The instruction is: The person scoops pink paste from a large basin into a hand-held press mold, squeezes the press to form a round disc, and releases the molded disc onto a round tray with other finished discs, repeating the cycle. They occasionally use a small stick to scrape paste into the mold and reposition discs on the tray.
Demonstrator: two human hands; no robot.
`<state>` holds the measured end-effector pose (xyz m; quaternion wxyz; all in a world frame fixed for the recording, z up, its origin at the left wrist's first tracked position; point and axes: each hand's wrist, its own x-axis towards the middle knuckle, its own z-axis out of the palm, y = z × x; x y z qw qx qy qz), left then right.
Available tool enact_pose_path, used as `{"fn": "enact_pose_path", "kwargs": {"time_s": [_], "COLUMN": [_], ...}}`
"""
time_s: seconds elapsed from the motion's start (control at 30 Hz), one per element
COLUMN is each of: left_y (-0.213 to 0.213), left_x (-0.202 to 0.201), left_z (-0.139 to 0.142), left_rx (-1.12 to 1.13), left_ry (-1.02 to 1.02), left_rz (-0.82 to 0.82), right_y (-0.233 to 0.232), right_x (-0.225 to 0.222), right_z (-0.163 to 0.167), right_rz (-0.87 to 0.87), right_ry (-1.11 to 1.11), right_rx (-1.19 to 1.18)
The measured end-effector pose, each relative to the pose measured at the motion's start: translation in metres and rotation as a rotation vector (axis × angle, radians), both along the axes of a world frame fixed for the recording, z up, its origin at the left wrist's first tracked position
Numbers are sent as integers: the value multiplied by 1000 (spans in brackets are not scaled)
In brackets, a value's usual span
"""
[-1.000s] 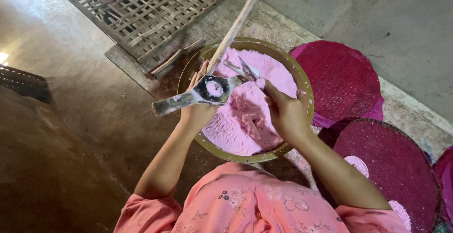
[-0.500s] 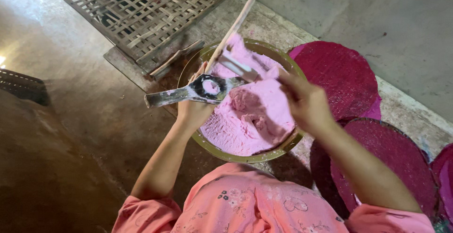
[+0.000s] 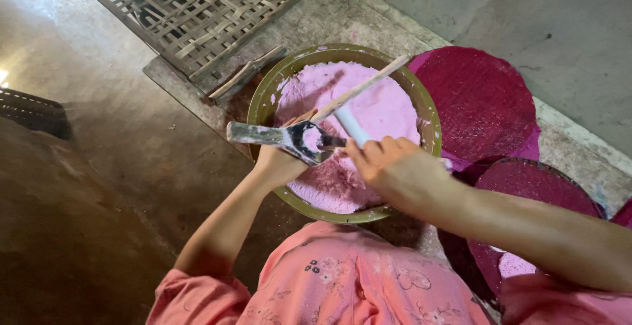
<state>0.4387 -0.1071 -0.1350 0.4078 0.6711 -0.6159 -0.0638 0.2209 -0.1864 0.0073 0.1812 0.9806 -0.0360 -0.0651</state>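
Note:
A round olive-green bowl sits on the floor in front of me, full of pink paste. My left hand grips a metal ring mould with a flat handle over the bowl's near left side; its ring holds pink paste. My right hand is closed on a short pale stick whose tip presses into the ring. A long wooden stick lies across the bowl. I wear pink flowered sleeves.
Dark magenta round discs lie on trays to the right of the bowl, another under my right forearm. A woven bamboo mat lies at the top left. A metal sheet sits under the bowl. A dark object is at the left edge.
My right hand came back from the right side of the bowl to the ring mould, now pressing the pale stick into it. The view has shifted, and the long stick now points up right.

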Motion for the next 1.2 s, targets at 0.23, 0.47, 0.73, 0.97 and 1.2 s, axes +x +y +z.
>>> {"fn": "enact_pose_path", "kwargs": {"time_s": [0.23,0.47,0.73,0.97,1.2], "left_y": [2,-11,-3,-22,-19], "left_x": [1,2,22,18,50], "left_z": [17,-27,-4,-6,-37], "left_rx": [-183,-58,-371,-107,-139], "left_ry": [344,506,448,-198,-438], "left_rz": [183,228,113,325,414], "right_y": [-18,-3,-26,2,-28], "right_x": [-7,4,-36,-11,-41], "right_z": [-16,-110,-85,-127,-106], "right_rz": [-376,-237,-548,-500,-650], "right_ry": [-408,-671,-608,-681,-314], "right_rx": [646,740,999,1066,1297]}}
